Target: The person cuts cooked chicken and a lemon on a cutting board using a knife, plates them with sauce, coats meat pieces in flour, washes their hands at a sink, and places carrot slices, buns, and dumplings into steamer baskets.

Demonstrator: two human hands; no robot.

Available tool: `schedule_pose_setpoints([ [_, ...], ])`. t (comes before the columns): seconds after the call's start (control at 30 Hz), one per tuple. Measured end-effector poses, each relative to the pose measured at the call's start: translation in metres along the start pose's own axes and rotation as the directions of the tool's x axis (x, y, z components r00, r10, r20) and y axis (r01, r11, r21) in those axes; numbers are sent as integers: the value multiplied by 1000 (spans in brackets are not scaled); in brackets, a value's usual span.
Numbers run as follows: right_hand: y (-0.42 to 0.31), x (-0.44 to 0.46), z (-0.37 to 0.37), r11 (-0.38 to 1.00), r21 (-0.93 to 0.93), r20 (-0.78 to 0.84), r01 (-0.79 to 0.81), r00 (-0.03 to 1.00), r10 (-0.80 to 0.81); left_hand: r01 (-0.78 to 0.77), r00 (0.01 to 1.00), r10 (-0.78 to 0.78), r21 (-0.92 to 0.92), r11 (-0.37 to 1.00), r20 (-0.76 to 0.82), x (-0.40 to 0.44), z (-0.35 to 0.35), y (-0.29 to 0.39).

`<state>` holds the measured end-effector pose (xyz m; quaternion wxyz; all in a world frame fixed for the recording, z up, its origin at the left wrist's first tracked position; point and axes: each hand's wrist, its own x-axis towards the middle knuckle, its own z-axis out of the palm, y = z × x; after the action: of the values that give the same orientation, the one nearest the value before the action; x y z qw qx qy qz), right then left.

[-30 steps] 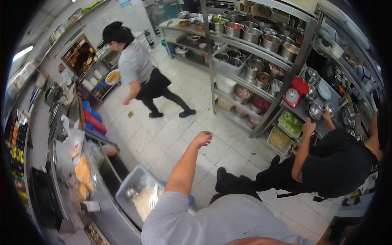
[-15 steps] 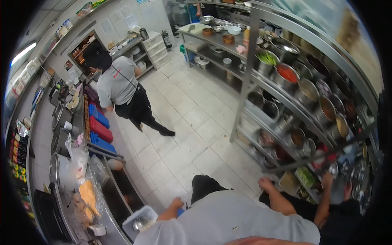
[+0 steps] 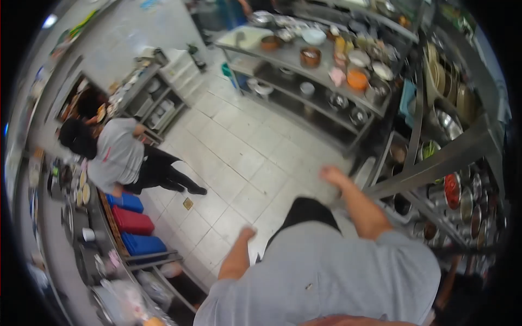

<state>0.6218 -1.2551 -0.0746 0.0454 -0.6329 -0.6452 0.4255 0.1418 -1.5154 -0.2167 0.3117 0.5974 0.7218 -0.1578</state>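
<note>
My left hand (image 3: 247, 233) hangs in front of my grey shirt (image 3: 321, 271), over the tiled floor (image 3: 239, 185). Its fingers look curled in, with nothing visible in them. My right hand (image 3: 333, 175) is stretched forward over the floor, its fingers loosely curled and slightly blurred, and I see nothing in it. Neither hand touches anything. Closest to the right hand is the metal shelf rack (image 3: 435, 168); ahead of it stands a steel table (image 3: 293, 54) with pots and bowls on top.
A co-worker in a grey shirt (image 3: 119, 155) stands at the left counter. Red (image 3: 133, 220) and blue bins (image 3: 142, 244) sit beside that counter. At right, the rack holds several metal pots (image 3: 452, 190). Another person's arm (image 3: 246, 6) shows at the back.
My view has moved forward along the floor; the rack has come alongside on the right and the steel table is nearer. My right hand has swung forward. The co-worker appears further left.
</note>
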Motion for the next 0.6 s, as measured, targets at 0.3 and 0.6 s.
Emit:
schedule_pose_setpoints([
  [0.3, -106, 290, -284, 979, 127, -656, 162, 754, -40, -322, 900, 43, -596, 735, -434, 280, -331, 37],
  [0.6, -85, 515, -352, 914, -208, -746, -349, 660, 82, 157, 984, -165, -784, 601, 70, 327, -427, 80],
])
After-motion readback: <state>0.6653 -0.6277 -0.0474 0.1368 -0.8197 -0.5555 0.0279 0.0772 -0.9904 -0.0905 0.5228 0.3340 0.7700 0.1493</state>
